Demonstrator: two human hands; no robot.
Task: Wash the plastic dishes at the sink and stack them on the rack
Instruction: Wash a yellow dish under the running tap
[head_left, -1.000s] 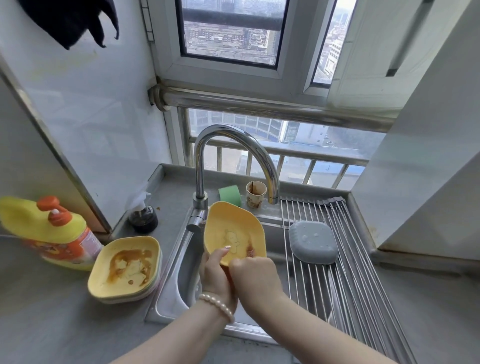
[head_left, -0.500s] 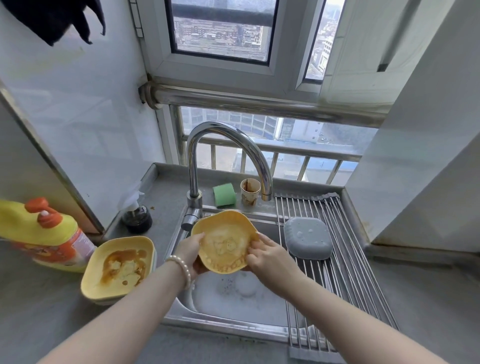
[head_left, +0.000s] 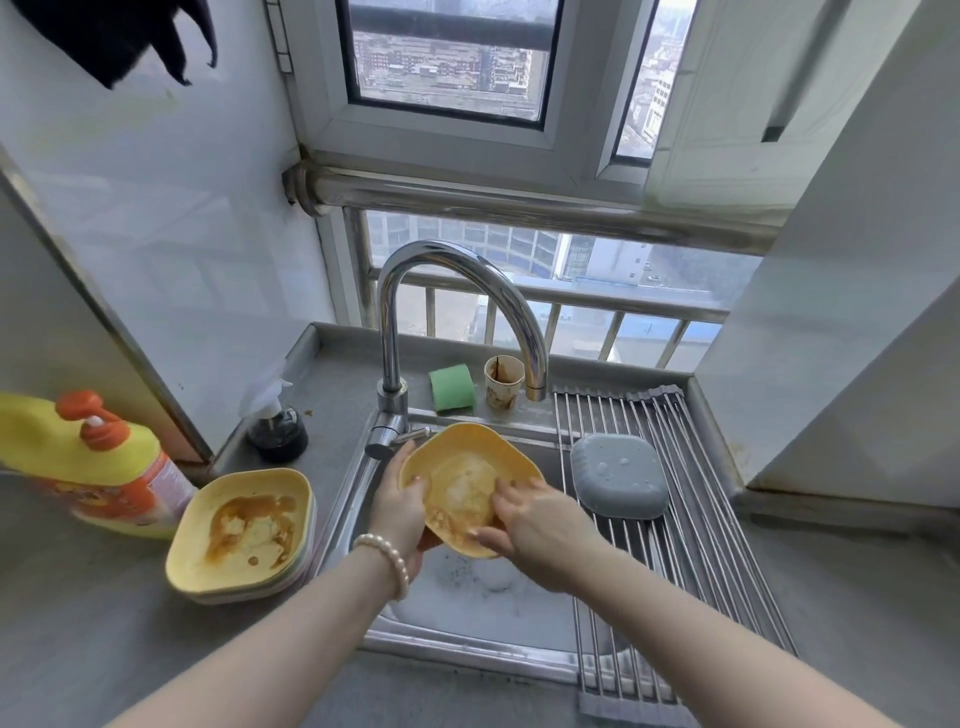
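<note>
Over the sink (head_left: 358, 499) I hold a yellow plastic dish (head_left: 467, 467) smeared with brown sauce and white foam. My left hand (head_left: 397, 512) grips its left rim, thumb on the inside. My right hand (head_left: 530, 525) lies with spread fingers inside the dish's right half, touching the soiled surface. Foamy water fills the basin below. A grey dish (head_left: 618, 483) lies upside down on the roll-up wire rack (head_left: 701, 545) across the sink's right side. On the counter to the left sits a stack of dirty yellow dishes (head_left: 244, 530).
The curved faucet (head_left: 457, 306) arches over the basin just behind the dish. Behind it stand a green sponge (head_left: 451, 387) and a stained paper cup (head_left: 503, 382). At left are a yellow detergent bottle (head_left: 88, 462) and a dark pump bottle (head_left: 278, 428). A window is behind the sink.
The dish has come from upright to facing up. My left hand went to its left rim, and my right hand moved from the right edge into the dish's inside.
</note>
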